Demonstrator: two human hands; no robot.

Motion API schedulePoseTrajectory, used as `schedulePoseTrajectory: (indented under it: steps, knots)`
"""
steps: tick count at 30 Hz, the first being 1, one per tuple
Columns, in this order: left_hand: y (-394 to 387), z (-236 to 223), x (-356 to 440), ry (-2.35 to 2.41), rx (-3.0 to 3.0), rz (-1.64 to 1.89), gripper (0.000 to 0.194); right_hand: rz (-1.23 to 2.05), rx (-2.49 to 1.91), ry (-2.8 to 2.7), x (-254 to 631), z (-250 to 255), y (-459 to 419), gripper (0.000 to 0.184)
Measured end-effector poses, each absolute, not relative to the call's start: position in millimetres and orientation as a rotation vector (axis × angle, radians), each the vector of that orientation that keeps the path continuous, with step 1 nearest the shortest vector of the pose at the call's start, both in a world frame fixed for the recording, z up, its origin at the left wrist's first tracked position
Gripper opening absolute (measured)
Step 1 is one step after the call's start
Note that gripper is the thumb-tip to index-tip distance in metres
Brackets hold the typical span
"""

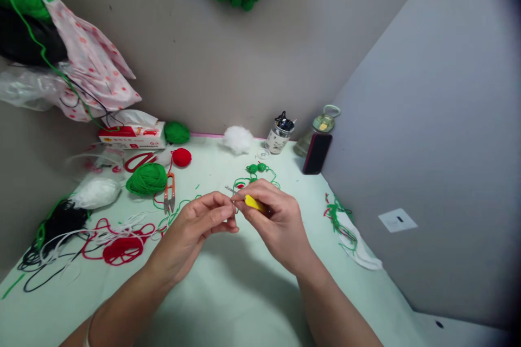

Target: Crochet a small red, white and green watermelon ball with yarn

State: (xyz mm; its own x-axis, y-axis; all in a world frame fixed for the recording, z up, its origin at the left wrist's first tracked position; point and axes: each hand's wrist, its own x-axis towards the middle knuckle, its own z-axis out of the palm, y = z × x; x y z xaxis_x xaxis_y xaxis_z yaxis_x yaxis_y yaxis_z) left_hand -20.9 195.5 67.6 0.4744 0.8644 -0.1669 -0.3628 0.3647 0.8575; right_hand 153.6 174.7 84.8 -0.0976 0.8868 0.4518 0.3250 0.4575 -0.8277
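Note:
My right hand (pixel 280 222) is closed around a crochet hook with a yellow handle (pixel 254 204), and its metal tip (pixel 230 190) points up to the left. My left hand (pixel 205 219) meets it at the fingertips, thumb and fingers pinched together. What the left fingers hold is small and mostly hidden. Just beyond the hands lie small green crocheted balls (pixel 257 168) with loose green yarn (pixel 277 178). A bit of red (pixel 240 186) shows behind the right fingers. Green yarn strands (pixel 183 209) also lie beside the left hand.
Left on the table are a green yarn ball (pixel 146 179), orange thread snips (pixel 170 193), a red yarn ball (pixel 181 158), tangled red yarn (pixel 123 249) and black yarn (pixel 65 227). Behind stand white stuffing (pixel 238 140), a cup (pixel 279 138), a bottle (pixel 305 143) and a phone (pixel 317 154). Yarn scraps (pixel 337 218) lie right.

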Motion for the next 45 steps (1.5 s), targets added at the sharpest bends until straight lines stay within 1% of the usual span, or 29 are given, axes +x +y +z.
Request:
schedulePoseTrajectory:
  steps: [5, 13, 21, 27, 33, 36, 39, 40, 45]
  knots:
    - [195, 69, -20, 0.676, 0.911, 0.916, 0.007, 0.642, -1.066, -1.705, 155, 84, 173, 0.031]
    - [195, 67, -19, 0.677, 0.85, 0.938, 0.009, 0.62, -1.098, -1.709, 156, 83, 175, 0.028]
    - [196, 65, -18, 0.644, 0.827, 0.942, 0.012, 0.756, -1.121, -1.677, 156, 84, 176, 0.02]
    - [196, 67, -17, 0.67, 0.744, 0.952, 0.012, 0.813, -1.106, -1.731, 159, 89, 176, 0.025]
    - [195, 69, -17, 0.688, 0.731, 0.962, 0.017, 0.829, -1.105, -1.753, 160, 91, 176, 0.019]
    - [194, 67, -18, 0.705, 0.725, 0.961, 0.017, 0.864, -1.099, -1.745, 159, 90, 177, 0.021]
    - [193, 65, -17, 0.712, 0.685, 0.982, 0.016, 0.88, -1.101, -1.762, 158, 87, 178, 0.031]
    - [192, 64, -16, 0.708, 0.667, 0.986, 0.015, 0.881, -1.1, -1.76, 158, 86, 179, 0.032]
    - [190, 66, -12, 0.664, 0.636, 0.977, 0.013, 0.885, -1.052, -1.706, 156, 80, 181, 0.018]
